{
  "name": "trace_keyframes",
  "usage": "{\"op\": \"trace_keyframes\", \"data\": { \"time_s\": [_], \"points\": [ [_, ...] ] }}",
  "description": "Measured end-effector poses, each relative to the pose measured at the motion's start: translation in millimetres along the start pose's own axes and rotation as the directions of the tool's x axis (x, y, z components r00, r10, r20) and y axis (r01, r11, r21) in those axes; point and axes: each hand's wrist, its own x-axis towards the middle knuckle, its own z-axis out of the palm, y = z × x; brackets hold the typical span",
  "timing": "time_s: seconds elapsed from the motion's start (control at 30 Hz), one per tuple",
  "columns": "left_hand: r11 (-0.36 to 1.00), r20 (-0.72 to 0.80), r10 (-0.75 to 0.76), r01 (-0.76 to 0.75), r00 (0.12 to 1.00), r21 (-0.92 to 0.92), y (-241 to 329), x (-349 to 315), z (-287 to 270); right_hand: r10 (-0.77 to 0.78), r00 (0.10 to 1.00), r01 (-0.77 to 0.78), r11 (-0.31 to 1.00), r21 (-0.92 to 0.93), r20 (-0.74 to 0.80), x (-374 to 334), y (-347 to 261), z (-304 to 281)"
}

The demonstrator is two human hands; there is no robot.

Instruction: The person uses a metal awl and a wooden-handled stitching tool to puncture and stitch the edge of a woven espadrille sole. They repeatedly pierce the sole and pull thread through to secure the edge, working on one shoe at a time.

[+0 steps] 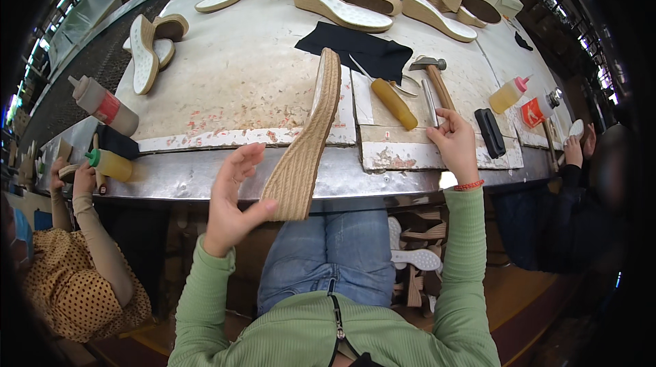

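My left hand (232,196) supports a woven-rope wedge sole (304,141) at its thick heel end, thumb across the heel. The sole stands on edge, its toe end pointing up and away over the table's front edge. My right hand (454,140) pinches the lower end of a slim silver rod-shaped tool (430,102) between thumb and fingers. Left of that tool lies an awl (394,104) with a thick yellow handle. Just beyond is a hammer (437,80) with a wooden handle. A black block-shaped object (489,133) rests right of my right hand.
Several wedge soles (342,6) lie at the back, more at the left (145,56). Black cloth (355,47) lies mid-table. Squeeze bottles stand on both sides, including a white one (106,104) and a yellow one (510,95). Co-workers' hands (72,175) show at both sides.
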Motion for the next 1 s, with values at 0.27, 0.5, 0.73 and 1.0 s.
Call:
{"op": "trace_keyframes", "data": {
  "time_s": [0.27,0.5,0.73,1.0],
  "points": [
    [0.9,-0.256,0.356,-0.257,0.898,0.352,-38,-43,58,-0.174,0.947,0.147,0.982,-0.116,-0.27,-6,-6,16],
    [0.944,-0.263,0.266,-0.195,0.927,0.266,-24,-36,54,-0.073,0.997,0.055,0.887,0.458,0.02,-59,-63,38],
    [0.742,-0.228,-0.128,-0.06,0.965,-0.668,10,-23,60,-0.196,0.788,-0.493,0.366,0.789,0.583,-129,-114,102],
    [0.865,-0.254,-0.052,-0.083,0.966,-0.495,-4,-13,51,-0.204,0.956,-0.049,0.592,0.805,0.209,-114,-154,112]
  ]
}}
